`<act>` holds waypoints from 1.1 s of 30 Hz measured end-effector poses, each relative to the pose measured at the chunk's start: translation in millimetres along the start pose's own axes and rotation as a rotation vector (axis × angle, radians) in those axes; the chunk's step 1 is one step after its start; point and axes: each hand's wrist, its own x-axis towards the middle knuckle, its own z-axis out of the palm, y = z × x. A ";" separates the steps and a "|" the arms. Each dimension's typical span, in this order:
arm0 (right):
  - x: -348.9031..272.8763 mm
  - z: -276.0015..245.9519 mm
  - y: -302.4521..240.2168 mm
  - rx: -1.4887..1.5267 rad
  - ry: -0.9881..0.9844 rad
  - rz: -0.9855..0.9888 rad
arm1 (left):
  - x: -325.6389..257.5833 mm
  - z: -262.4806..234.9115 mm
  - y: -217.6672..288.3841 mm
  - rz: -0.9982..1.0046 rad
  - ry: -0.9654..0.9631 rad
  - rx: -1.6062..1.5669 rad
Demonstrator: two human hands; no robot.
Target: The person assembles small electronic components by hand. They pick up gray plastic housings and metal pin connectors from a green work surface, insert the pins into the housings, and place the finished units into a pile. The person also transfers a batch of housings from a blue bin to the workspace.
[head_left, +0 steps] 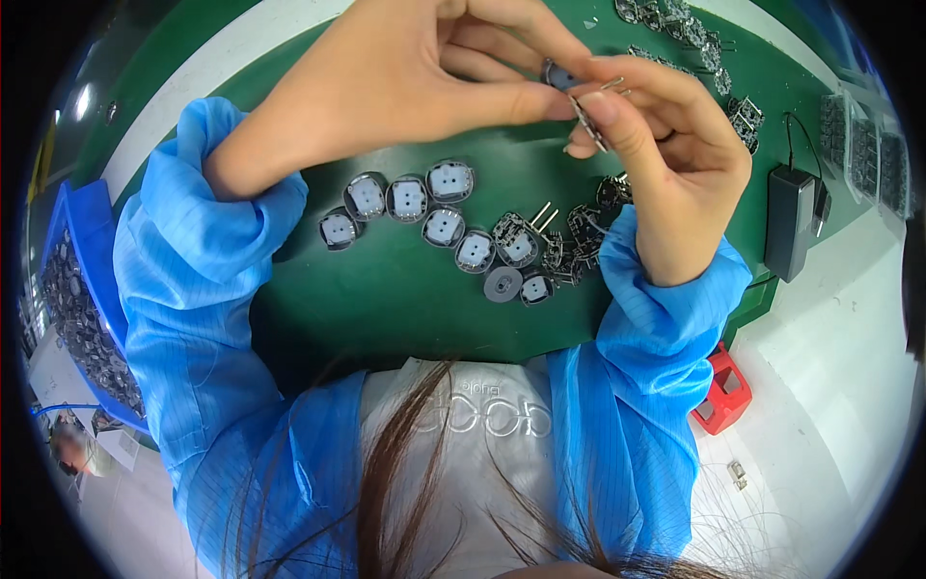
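both hands (pixel 540 87) pinch a small round part (pixel 558 75) (grey discs (pixel 439 217) lie below).

— What carries it all?

— A desk (pixel 241 53), pale at the rim, with a green mat (pixel 405 309) over the middle.

— What lies on the mat?

— A curved row of round grey parts with white square centres (pixel 424 207), some touching. Just right of them, a loose heap of small metal pieces (pixel 579 241), two pins sticking up. Below the row, a plain grey disc (pixel 503 284).

— And further off?

— More metal pieces (pixel 690 39) along the far edge. A black box (pixel 791 220) with a cable sits at the mat's right edge. Clear bags of parts (pixel 863 150) lie on the pale rim beyond.
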 end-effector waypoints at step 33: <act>2.1 5.7 13.3 -0.531 0.148 -0.378 | -5.0 7.0 -26.3 0.079 0.153 0.105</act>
